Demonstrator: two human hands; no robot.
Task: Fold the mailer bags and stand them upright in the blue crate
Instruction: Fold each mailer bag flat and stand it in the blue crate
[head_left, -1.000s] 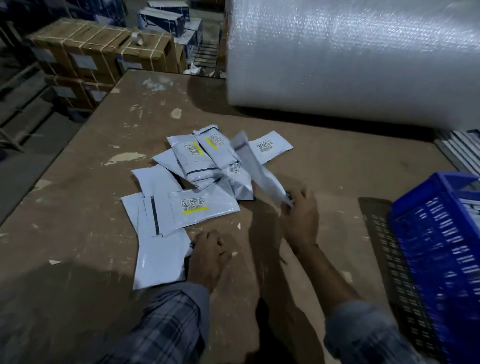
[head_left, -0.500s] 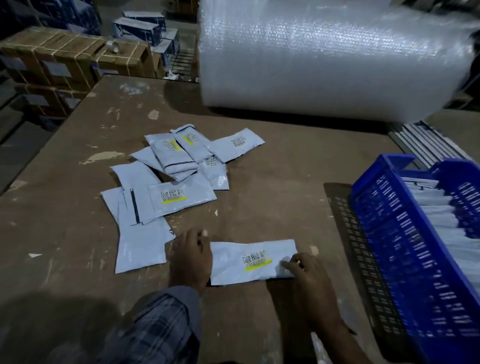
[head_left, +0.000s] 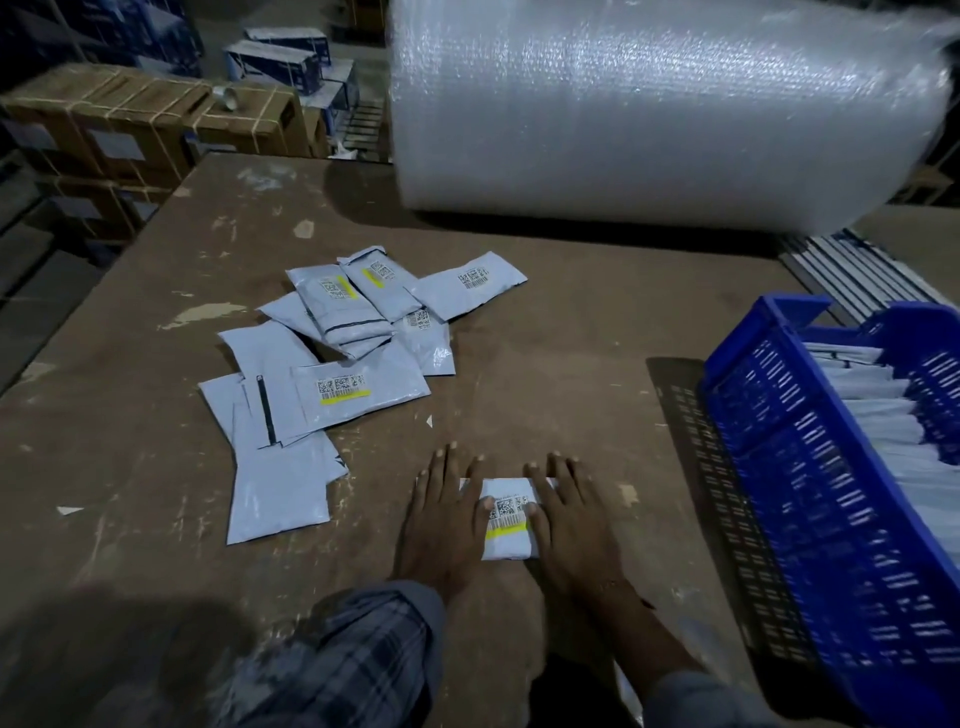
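Observation:
A folded white mailer bag (head_left: 506, 525) with a barcode label and a yellow stripe lies on the brown table near its front edge. My left hand (head_left: 444, 519) lies flat with straight fingers, pressing down its left side. My right hand (head_left: 569, 519) presses the right side the same way, thumb on the label. A loose pile of several unfolded mailer bags (head_left: 337, 384) lies to the left and behind. The blue crate (head_left: 810, 493) stands at the right with several folded bags (head_left: 878, 410) upright inside it.
A big roll of bubble wrap (head_left: 660, 109) fills the back of the table (head_left: 561, 332). Strapped cardboard boxes (head_left: 130, 119) are stacked beyond the table's left edge. Grey slats (head_left: 852, 270) lie behind the crate.
The bag was lifted from the pile, laid flat in front of me, then folded to about a third of its length. Both hands moved together onto it and now press it flat.

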